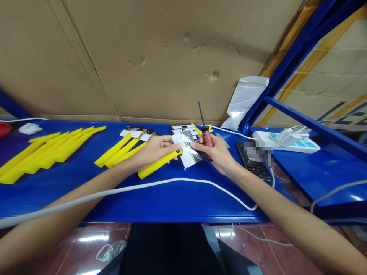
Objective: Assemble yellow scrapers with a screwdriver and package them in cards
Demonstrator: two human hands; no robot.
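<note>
A white and black printed card (186, 151) is held up between my two hands, over the middle of the blue shelf. My left hand (157, 149) is closed, its thumb pressing on the card's left edge. A yellow sleeve-like piece (159, 164) slants below this hand, its upper end against the card; whether the two are joined I cannot tell. My right hand (216, 151) pinches the card's right side and also wraps around a screwdriver (207, 141) with a red and black handle, its shaft pointing up. The fingers behind the card are partly hidden.
Several yellow pieces (57, 151) lie at the left, others (120, 151) beside printed cards (132, 131). More cards (183, 128) lie behind my hands. A white cable (177, 179) crosses in front. A phone (249, 160) and a power strip (301, 145) are at the right.
</note>
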